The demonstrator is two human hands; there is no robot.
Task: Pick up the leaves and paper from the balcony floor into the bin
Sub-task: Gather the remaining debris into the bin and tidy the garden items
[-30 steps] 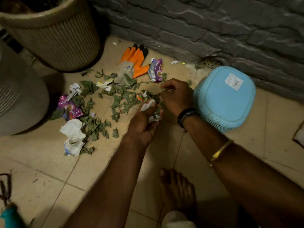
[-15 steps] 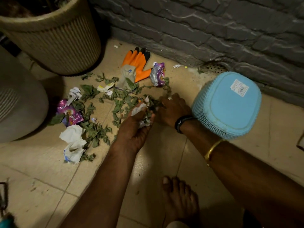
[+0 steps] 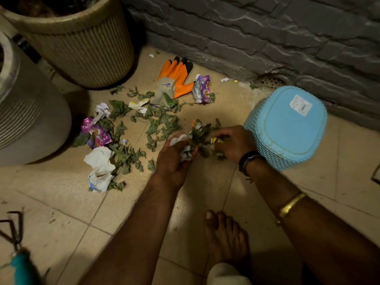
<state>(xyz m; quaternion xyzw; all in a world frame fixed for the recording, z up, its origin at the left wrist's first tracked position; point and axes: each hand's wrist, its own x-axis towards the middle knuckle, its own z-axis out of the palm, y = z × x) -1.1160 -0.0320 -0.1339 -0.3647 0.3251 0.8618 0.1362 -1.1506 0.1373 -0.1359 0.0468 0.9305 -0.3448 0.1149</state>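
Nearest in, a bare foot [image 3: 226, 239] is planted on the tiled floor [image 3: 61, 212]. Just beyond it the two hands meet. The left hand [image 3: 174, 159] is curled round a crumpled white paper [image 3: 178, 140] with stems pressed against it, and the right hand [image 3: 232, 144] pinches the other side of the same leaf bunch [image 3: 200, 135].

All of this should weigh next to nothing: limp, wilted and soft, and likely to shed bits if held loosely. I'd squeeze it into one wad, paper wrapped round the leaves, or scoop from underneath. The leaves look dull green, curled and crinkled.

Out toward the floor's left side lie more scattered leaves [image 3: 158, 124], a white paper wad [image 3: 100, 167] and a shiny purple wrapper [image 3: 96, 135]. That foil may be slippery, so pinch a crumpled fold.

Just beside the right hand, on the floor's right side, the blue bin [image 3: 287, 128] shows its labelled base, its mouth out of sight. Along the far edge, under the grey brick wall [image 3: 267, 33], lie an orange glove [image 3: 176, 78] and a second wrapper [image 3: 202, 89].
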